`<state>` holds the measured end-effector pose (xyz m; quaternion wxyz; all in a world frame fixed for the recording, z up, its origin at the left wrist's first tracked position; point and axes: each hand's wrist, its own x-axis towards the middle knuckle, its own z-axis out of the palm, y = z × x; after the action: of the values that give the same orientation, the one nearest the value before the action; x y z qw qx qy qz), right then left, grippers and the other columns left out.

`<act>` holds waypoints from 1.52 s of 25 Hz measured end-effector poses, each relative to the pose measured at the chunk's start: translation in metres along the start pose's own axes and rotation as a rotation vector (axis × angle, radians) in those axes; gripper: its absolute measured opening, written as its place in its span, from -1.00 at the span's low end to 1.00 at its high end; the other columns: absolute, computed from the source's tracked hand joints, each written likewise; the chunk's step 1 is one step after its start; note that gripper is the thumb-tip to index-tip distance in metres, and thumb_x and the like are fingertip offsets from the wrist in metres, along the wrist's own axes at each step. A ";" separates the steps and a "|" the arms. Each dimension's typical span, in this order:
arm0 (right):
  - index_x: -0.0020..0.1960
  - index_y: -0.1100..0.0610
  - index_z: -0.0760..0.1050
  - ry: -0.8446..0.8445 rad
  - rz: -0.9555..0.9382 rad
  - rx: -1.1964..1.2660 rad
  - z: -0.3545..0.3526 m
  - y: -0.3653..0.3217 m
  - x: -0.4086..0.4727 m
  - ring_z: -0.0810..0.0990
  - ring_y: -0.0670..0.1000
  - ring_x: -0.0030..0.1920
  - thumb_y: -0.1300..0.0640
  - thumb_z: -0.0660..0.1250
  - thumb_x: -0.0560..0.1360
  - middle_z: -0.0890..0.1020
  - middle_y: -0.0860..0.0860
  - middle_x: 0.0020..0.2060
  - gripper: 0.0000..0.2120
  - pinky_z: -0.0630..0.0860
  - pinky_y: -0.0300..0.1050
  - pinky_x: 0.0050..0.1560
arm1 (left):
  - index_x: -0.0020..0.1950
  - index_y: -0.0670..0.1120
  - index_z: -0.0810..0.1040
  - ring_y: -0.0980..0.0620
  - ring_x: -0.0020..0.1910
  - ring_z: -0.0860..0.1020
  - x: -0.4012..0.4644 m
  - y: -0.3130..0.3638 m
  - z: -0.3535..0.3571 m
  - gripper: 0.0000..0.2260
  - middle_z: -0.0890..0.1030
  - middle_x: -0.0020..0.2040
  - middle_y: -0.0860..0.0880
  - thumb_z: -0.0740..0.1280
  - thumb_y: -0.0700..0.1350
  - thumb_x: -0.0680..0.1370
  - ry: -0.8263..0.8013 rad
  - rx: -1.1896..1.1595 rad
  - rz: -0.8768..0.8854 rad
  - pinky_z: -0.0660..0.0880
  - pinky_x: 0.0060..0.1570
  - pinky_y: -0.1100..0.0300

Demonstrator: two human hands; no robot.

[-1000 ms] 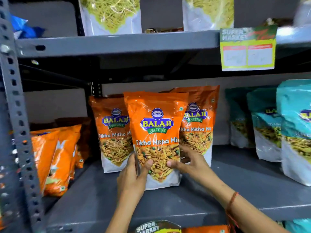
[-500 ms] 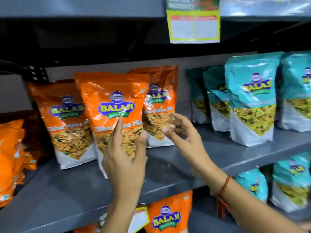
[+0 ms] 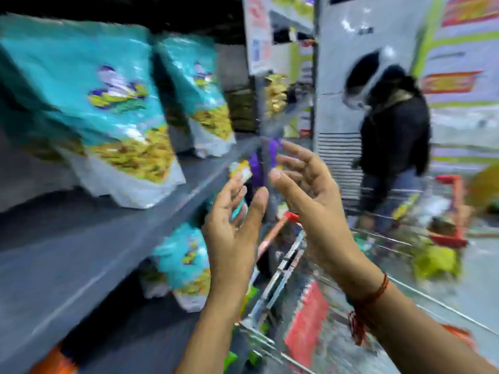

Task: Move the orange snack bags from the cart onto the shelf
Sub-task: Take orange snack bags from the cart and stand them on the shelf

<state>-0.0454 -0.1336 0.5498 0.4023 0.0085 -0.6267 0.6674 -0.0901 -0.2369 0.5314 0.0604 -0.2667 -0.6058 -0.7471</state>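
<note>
The view is motion-blurred. My left hand (image 3: 232,225) and my right hand (image 3: 310,190) hang in mid-air, palms facing each other, fingers spread, holding nothing. They sit between the grey shelf (image 3: 81,255) on the left and the wire cart (image 3: 291,265) below and to the right. The cart holds a red-orange pack (image 3: 307,322), blurred. An orange snack bag corner (image 3: 54,363) shows at the bottom left, below the shelf. The orange bags placed on the shelf are out of frame.
Teal snack bags (image 3: 108,103) stand on the shelf at left, with more teal bags (image 3: 186,263) one level down. A person in dark clothes (image 3: 394,136) stands behind a second cart (image 3: 432,211) at right. A white pillar (image 3: 340,76) rises behind.
My hands let go of the orange bag on the shelf and pulled back. The view swung right, from the orange bags past the teal bags to the cart.
</note>
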 end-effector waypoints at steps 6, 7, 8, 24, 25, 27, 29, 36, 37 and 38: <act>0.33 0.17 0.47 0.346 0.204 -0.280 -0.227 0.042 -0.031 0.62 0.01 0.12 0.18 0.42 0.47 0.62 0.16 0.19 -0.56 0.56 -0.17 0.16 | 0.31 -0.08 0.48 0.10 0.20 0.56 -0.054 -0.151 0.169 -0.58 0.56 0.25 -0.05 0.43 -0.14 0.47 -0.484 -0.085 -0.504 0.53 -0.03 0.45; 0.32 0.16 0.49 0.409 0.268 -0.321 -0.268 0.058 -0.045 0.62 -0.02 0.10 0.21 0.43 0.48 0.63 0.13 0.16 -0.58 0.55 -0.18 0.14 | 0.29 -0.10 0.48 0.12 0.15 0.58 -0.070 -0.185 0.193 -0.56 0.56 0.25 -0.09 0.46 -0.12 0.43 -0.532 -0.066 -0.605 0.53 -0.10 0.47; 0.31 0.15 0.50 0.462 0.341 -0.363 -0.302 0.075 -0.060 0.63 -0.03 0.09 0.22 0.44 0.47 0.63 0.10 0.14 -0.59 0.55 -0.17 0.15 | 0.25 -0.09 0.50 0.18 0.07 0.59 -0.085 -0.218 0.209 -0.55 0.57 0.25 -0.13 0.47 -0.10 0.38 -0.557 -0.036 -0.689 0.52 -0.11 0.47; 0.40 0.07 0.29 0.228 1.523 -0.476 -0.533 0.379 -0.343 0.58 -0.12 0.03 0.40 0.56 0.25 0.53 -0.09 0.13 -0.17 0.54 -0.42 -0.15 | 0.40 -0.26 0.32 0.28 -0.12 0.62 -0.306 -0.559 0.284 -0.41 0.44 0.35 -0.13 0.35 -0.52 0.41 -1.093 0.293 -1.573 0.53 -0.33 0.47; 0.41 0.06 0.28 0.253 1.522 -0.412 -0.535 0.378 -0.339 0.57 -0.20 -0.02 0.46 0.53 0.26 0.55 -0.09 0.13 -0.17 0.58 -0.40 -0.23 | 0.36 -0.29 0.36 0.12 -0.02 0.61 -0.307 -0.563 0.285 -0.44 0.48 0.35 -0.21 0.36 -0.52 0.39 -1.098 0.307 -1.567 0.55 -0.31 0.44; 0.42 0.06 0.32 0.319 1.539 -0.400 -0.537 0.376 -0.342 0.53 -0.25 0.00 0.47 0.52 0.26 0.57 -0.03 0.16 -0.17 0.60 -0.37 -0.28 | 0.34 -0.29 0.38 -0.10 0.12 0.55 -0.309 -0.563 0.284 -0.42 0.51 0.32 -0.31 0.42 -0.50 0.35 -1.099 0.301 -1.563 0.60 -0.25 0.38; 0.39 0.02 0.37 0.342 1.527 -0.398 -0.533 0.372 -0.344 0.56 -0.12 0.09 0.40 0.56 0.23 0.59 -0.02 0.21 -0.19 0.66 -0.22 -0.15 | 0.34 -0.22 0.39 -0.13 0.18 0.55 -0.308 -0.555 0.277 -0.39 0.55 0.29 -0.23 0.49 -0.39 0.33 -1.097 0.271 -1.567 0.59 -0.19 0.38; 0.24 0.00 0.44 0.317 1.366 -0.342 -0.471 0.336 -0.294 0.59 0.05 0.17 0.37 0.61 0.19 0.65 -0.04 0.14 -0.29 0.52 -0.23 0.01 | 0.25 -0.01 0.43 -0.04 0.28 0.50 -0.242 -0.494 0.237 -0.44 0.57 0.25 -0.09 0.56 -0.18 0.32 -1.079 0.292 -1.326 0.42 0.29 0.06; 0.25 0.01 0.45 0.307 1.314 -0.338 -0.457 0.327 -0.280 0.60 -0.01 0.15 0.35 0.62 0.19 0.65 -0.03 0.15 -0.28 0.50 -0.26 0.00 | 0.20 0.05 0.44 -0.01 0.26 0.51 -0.225 -0.478 0.229 -0.46 0.58 0.23 -0.07 0.57 -0.13 0.30 -1.069 0.292 -1.263 0.42 0.25 0.08; 0.28 0.03 0.44 0.300 1.265 -0.333 -0.441 0.315 -0.264 0.59 -0.08 0.12 0.35 0.62 0.20 0.64 -0.04 0.16 -0.27 0.48 -0.28 -0.01 | 0.16 0.08 0.46 0.01 0.23 0.52 -0.208 -0.459 0.219 -0.47 0.60 0.20 -0.06 0.58 -0.07 0.27 -1.042 0.270 -1.205 0.42 0.20 0.12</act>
<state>0.1783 0.1340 0.0574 0.0122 -0.5155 -0.5428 0.6629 -0.0313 0.0387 0.0593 -0.6112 -0.1987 -0.6809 -0.3511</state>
